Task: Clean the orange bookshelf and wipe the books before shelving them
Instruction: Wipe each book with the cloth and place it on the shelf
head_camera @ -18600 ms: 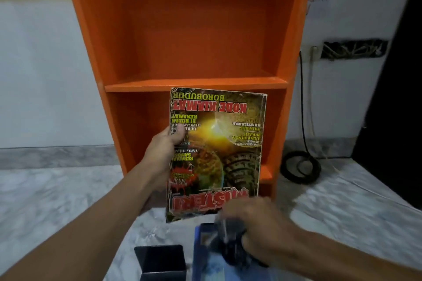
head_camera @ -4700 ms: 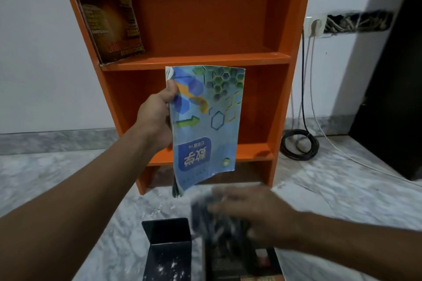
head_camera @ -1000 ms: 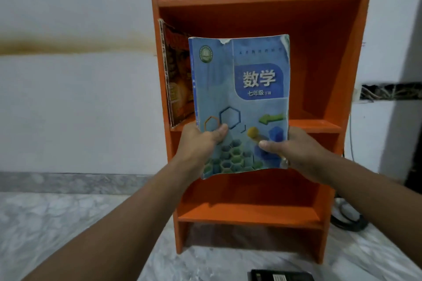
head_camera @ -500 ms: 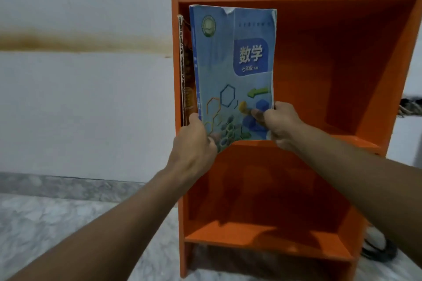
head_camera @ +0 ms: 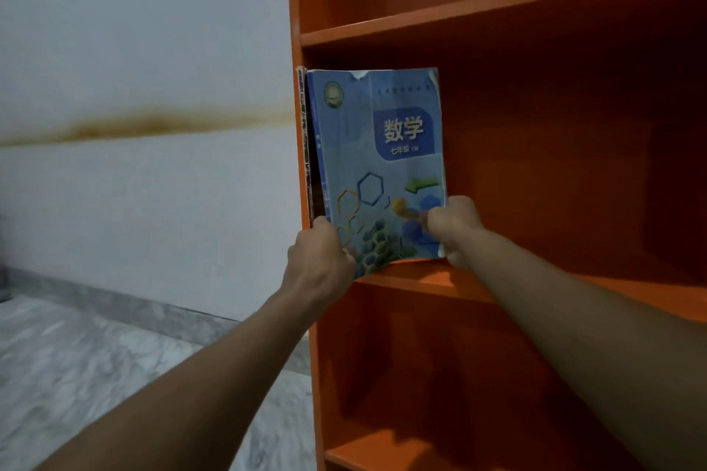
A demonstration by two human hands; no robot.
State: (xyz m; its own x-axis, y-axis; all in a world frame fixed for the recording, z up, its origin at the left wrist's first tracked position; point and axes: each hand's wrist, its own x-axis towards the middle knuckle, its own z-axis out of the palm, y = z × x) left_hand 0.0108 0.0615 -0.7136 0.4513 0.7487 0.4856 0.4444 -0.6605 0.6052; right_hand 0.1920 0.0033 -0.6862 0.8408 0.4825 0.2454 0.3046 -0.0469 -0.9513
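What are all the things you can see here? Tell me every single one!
bookshelf: one, orange, fills the right side
blue book: one, blue with hexagons, upright at the left end of a shelf
thin book: one, only its dark edge shows, between the blue book and the bookshelf's left side
wall: one, white, left
stain: one, brown streak, across the wall
skirting: one, grey, foot of the wall
floor: one, grey marble, lower left
left hand: one, grips the blue book's lower left corner
right hand: one, grips the blue book's lower right edge
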